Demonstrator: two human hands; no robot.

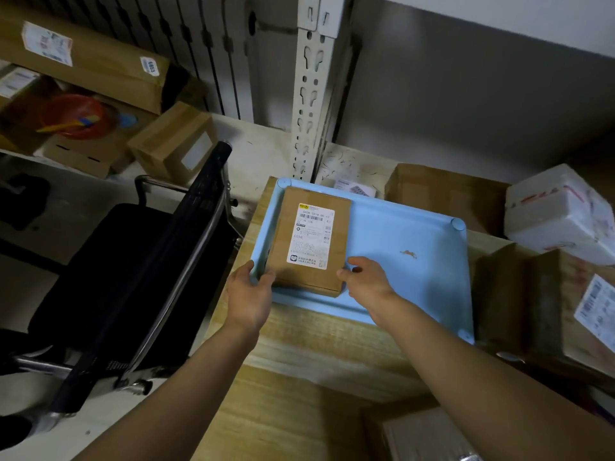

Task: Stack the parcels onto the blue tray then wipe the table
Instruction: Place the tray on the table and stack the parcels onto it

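1 parcel (309, 241) on blue tray (409, 227); L hand (249, 291) grip unclear, R hand (366, 281) loose, thumb touching. Right-side boxes (446, 197) + wiping to do.

I note the pale wooden table (299, 347) carries the blue tray (406, 227) flat at its far left corner — and, just right of the tray, brown cardboard boxes (562, 331) packed side by side, one with a white label (595, 307).

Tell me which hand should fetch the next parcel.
Right, probably: the right hand is nearer the brown parcels right of the blue tray; the left hand rests at its left corner.
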